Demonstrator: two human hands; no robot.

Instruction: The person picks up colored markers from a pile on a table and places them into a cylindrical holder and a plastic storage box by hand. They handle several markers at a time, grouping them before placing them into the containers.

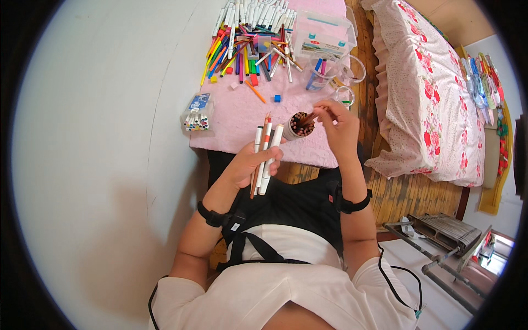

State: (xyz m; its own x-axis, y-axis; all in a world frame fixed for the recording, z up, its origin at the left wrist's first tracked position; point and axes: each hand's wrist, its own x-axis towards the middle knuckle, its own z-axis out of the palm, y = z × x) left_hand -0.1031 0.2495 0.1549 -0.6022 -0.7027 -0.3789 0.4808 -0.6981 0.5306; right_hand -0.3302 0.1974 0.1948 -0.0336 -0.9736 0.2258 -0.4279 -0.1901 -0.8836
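My left hand [259, 160] grips a small bundle of white-barrelled markers [270, 165] together with at least one brown pencil [254, 181]. Just beyond it a round cup [290, 131] stands near the table's front edge, packed with several brown pencils [302, 131]. My right hand [339, 126] is over the cup's right side, its fingertips pinching brown pencils [308, 119] that slant at the cup's mouth. How many it pinches is hard to tell. Left of the hands, a clear case [198, 113] holds several white pens with coloured ends.
On the pink-covered table [243, 113], markers and coloured pens [239, 49] lie heaped at the back. A clear plastic box [324, 31], a clear cup [319, 76] with pens, a blue cube [277, 98] and an orange pen [255, 91] are nearby. A wall [103, 103] borders the left.
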